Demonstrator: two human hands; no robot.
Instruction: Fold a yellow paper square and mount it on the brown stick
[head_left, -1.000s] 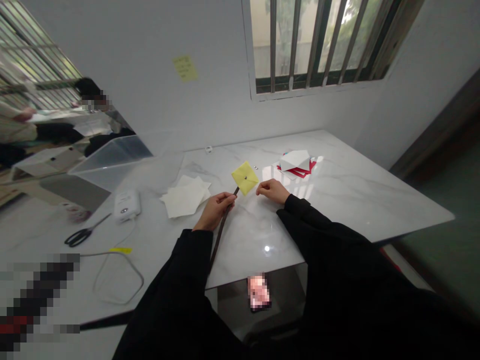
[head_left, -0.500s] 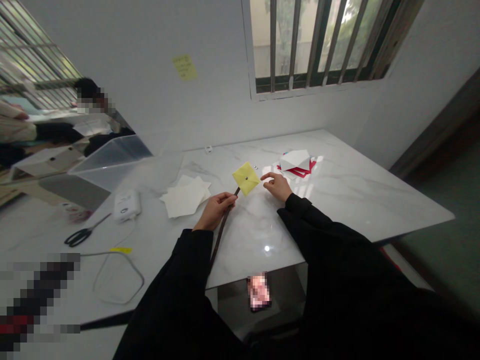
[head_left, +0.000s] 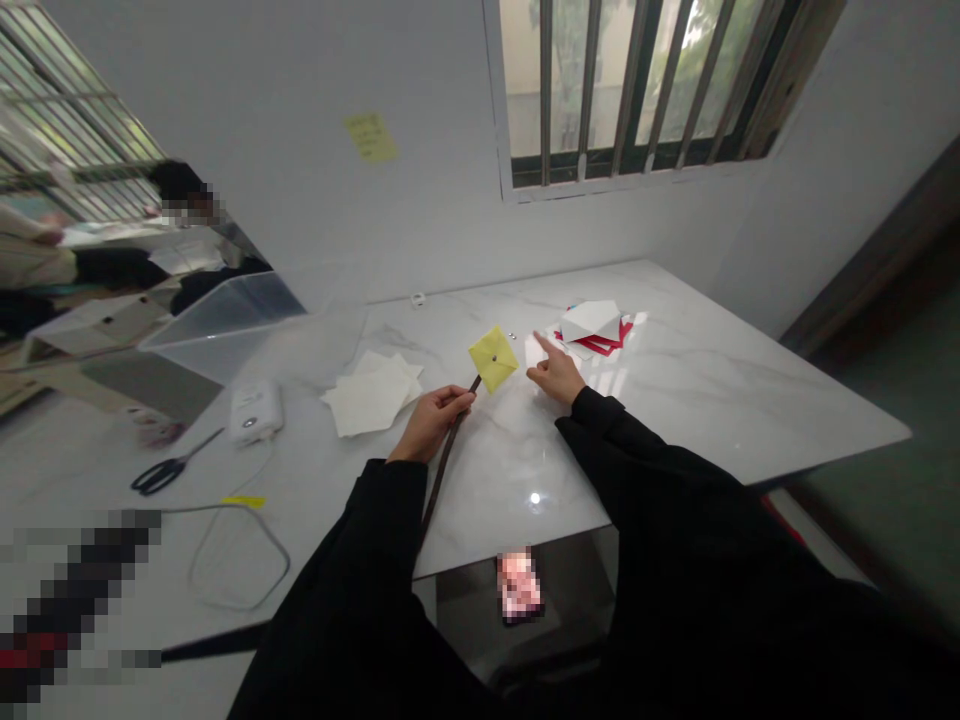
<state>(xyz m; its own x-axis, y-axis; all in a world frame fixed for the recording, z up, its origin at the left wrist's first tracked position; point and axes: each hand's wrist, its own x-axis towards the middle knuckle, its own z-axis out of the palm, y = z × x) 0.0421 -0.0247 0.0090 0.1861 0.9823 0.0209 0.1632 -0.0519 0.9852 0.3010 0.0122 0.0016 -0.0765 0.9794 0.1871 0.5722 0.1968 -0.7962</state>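
My left hand [head_left: 432, 421] is closed around a thin dark stick [head_left: 444, 470] that slants up from my sleeve. A folded yellow paper square [head_left: 493, 357] is pinned at the stick's top end, above the white marble table [head_left: 675, 400]. My right hand [head_left: 553, 373] hovers just right of the yellow square, index finger stretched out and the other fingers curled, holding nothing. Both arms wear black sleeves.
White paper sheets [head_left: 370, 394] lie left of my left hand. A pile of red and white folded papers [head_left: 595, 327] sits beyond my right hand. Scissors [head_left: 166, 465], a white device [head_left: 255, 410] with a cable and a clear box [head_left: 217, 320] stand at left. Another person sits far left.
My right hand has lifted away from beside the yellow square and moved slightly right, stretching out its index finger. The left hand and stick have stayed in place.
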